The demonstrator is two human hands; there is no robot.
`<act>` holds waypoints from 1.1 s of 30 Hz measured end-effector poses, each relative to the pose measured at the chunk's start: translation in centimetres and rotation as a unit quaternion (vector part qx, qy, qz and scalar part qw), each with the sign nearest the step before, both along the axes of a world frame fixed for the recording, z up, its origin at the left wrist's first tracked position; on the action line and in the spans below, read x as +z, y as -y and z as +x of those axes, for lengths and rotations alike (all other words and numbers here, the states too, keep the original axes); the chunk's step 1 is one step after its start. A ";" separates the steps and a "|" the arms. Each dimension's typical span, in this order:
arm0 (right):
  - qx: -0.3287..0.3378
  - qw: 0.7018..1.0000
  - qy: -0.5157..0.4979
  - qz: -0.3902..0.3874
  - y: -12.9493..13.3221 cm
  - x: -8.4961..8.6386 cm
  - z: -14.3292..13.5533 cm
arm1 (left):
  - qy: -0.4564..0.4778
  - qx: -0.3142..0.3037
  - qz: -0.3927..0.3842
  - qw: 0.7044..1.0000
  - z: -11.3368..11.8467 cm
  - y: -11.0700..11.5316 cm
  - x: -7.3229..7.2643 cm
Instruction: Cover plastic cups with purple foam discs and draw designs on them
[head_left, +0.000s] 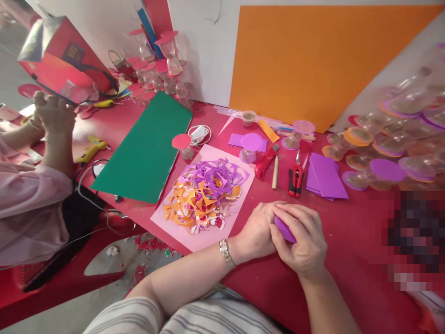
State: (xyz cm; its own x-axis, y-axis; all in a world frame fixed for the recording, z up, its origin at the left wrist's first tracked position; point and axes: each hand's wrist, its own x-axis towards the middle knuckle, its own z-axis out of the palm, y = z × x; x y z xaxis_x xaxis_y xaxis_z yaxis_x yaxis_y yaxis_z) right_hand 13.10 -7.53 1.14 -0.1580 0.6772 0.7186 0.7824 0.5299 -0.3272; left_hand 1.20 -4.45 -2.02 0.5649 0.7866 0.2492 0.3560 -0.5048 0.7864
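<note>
My left hand [256,232], with a watch on its wrist, is closed and pressed against my right hand [302,234] above the red table. Between them a purple piece [284,229] of paper or thin foam shows; most of it is hidden by my fingers. My right hand's thumb and fingers curl round it. Left of my hands, a heap of purple, orange and white scraps [205,195] covers a pink sheet [194,242]. Beyond my hands lie red-black pliers [296,181], a wooden-handled tool [275,172], a red cutter [266,161] and a stack of purple sheets [327,176].
A green board [146,153] lies left; an orange sheet [313,60] leans at the back. Hourglass-shaped pieces with coloured discs [387,170] crowd the right side, others the back left. At far left are a co-worker's hands [55,113] and a yellow glue gun [92,149].
</note>
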 end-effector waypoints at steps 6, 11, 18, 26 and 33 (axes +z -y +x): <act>0.002 1.000 0.003 -0.005 0.0 -0.2 0.1 | -0.095 0.005 0.013 0.995 -0.4 0.0 0.2; -0.002 1.000 0.008 -0.005 0.1 -0.1 0.2 | -0.069 0.002 0.001 0.998 -0.4 -0.1 0.2; -0.012 1.000 0.017 0.005 -0.1 0.2 0.0 | -0.003 -0.010 -0.031 0.999 -0.3 -0.1 0.7; -0.014 1.000 0.021 0.002 0.1 0.2 0.1 | -0.074 0.013 -0.005 0.997 -0.3 0.0 -0.8; -0.009 1.000 0.019 -0.002 0.1 0.0 0.2 | -0.080 -0.011 -0.008 0.997 0.0 -0.3 0.1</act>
State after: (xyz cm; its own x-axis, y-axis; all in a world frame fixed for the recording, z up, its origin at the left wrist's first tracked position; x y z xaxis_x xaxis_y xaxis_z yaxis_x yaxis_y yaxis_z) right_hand 13.29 -7.63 1.10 -0.1734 0.6827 0.7098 0.8041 0.5143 -0.2982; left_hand 1.15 -4.16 -1.90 0.6131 0.7771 0.1422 0.4671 -0.5018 0.7281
